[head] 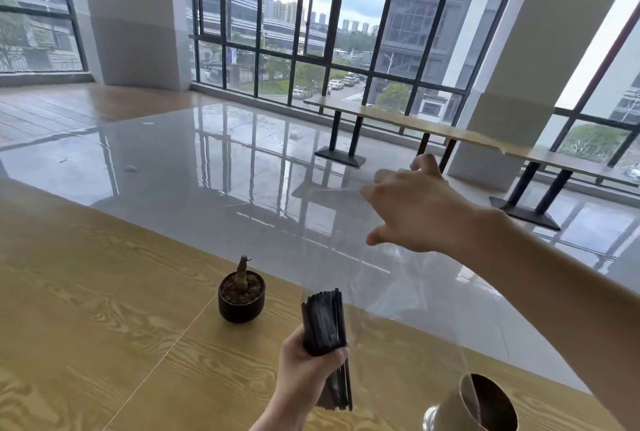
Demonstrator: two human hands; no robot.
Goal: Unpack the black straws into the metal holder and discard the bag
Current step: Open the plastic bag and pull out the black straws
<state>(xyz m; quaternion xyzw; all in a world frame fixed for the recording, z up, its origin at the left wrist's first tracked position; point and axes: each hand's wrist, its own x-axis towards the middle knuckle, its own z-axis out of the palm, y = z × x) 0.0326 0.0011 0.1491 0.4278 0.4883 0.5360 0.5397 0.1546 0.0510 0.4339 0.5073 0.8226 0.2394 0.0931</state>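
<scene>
Nearest the camera, the metal holder (pixel 485 403) stands on the wooden table (pixel 104 292): a round, open-mouthed cup with a dull brushed wall and a dark interior. No straws are visible inside it.

Left of the holder, the left hand (pixel 304 361) is closed in a fist around the black straws (pixel 325 323), gripping the bundle near its middle. The straws are thin, matte and stiff, bunched upright with a slight tilt; both ends project from the fist.

Above the holder, the clear bag (pixel 346 257) rises as a glossy, near-invisible film sleeve. Its lower part appears to surround the upper ends of the straws. The right hand (pixel 415 209) pinches the top of the film between thumb and fingers, the remaining fingers loosely spread.

Risk: the film is thin and slippery. It may slide from the pinch or cling to the straws and drag several out of the fist, scattering them across the table. The trailing film edge hangs close to the holder rim and could tip it.

Beyond the holder to the left, a small black pot (pixel 241 299) holds a dry stem. Farther off lie a polished tile floor (pixel 207 171) and tall windows (pixel 311 32).
</scene>
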